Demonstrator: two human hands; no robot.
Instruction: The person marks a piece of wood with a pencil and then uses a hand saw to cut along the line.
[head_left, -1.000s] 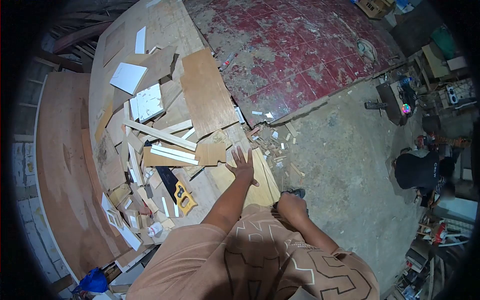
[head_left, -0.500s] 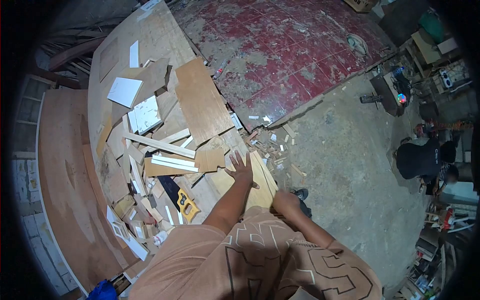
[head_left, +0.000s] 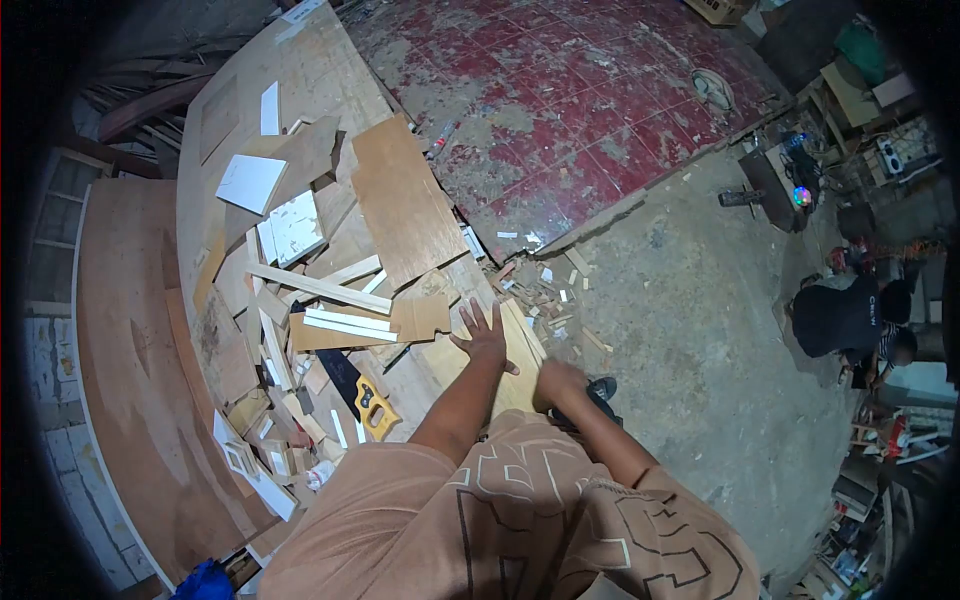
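My left hand (head_left: 484, 340) lies with its fingers spread, pressing down on a pale wooden board (head_left: 518, 372) at the table's edge. Just right of it, my right hand (head_left: 560, 385) is closed in a fist beside the board's right edge. It is slightly blurred, and whatever it may grip is hidden. A narrow dark line runs along the board toward that fist. Left of my left forearm lies a handsaw (head_left: 372, 405) with a yellow handle and dark blade, touched by neither hand.
White-faced strips (head_left: 350, 325) lie on a brown panel piece. A larger brown plywood sheet (head_left: 408, 200) is farther up the table, among several offcuts. Wood scraps (head_left: 560, 310) litter the concrete floor. A person in a dark shirt (head_left: 835, 315) crouches at the far right.
My right hand has moved forward and slightly left along the board's edge, still closed. My left hand stays in place on the board.
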